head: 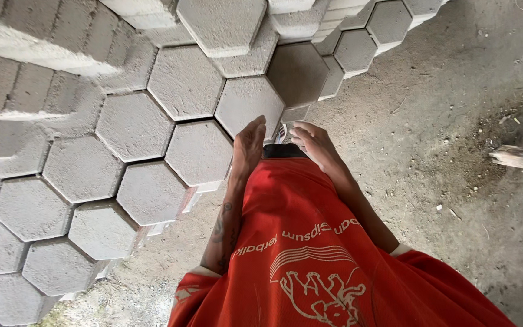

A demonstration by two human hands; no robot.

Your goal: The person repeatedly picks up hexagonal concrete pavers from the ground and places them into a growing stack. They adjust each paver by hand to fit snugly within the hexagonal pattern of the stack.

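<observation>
Dusty ground, stacked grey hexagonal paving blocks (199, 151); left hand (248, 145), right hand (313, 144), each grip loosely apart, empty.

Grey hexagonal concrete paving blocks (200, 151) lie flat, tightly interlocked in a stack, dry, edges touching.

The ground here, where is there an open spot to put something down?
The dirt floor is bare between the stacked grey hexagon blocks and the wooden plank at the right edge. A narrower strip of dirt runs along the foot of the blocks. Near both hands, left and right, the blocks crowd together.
</observation>
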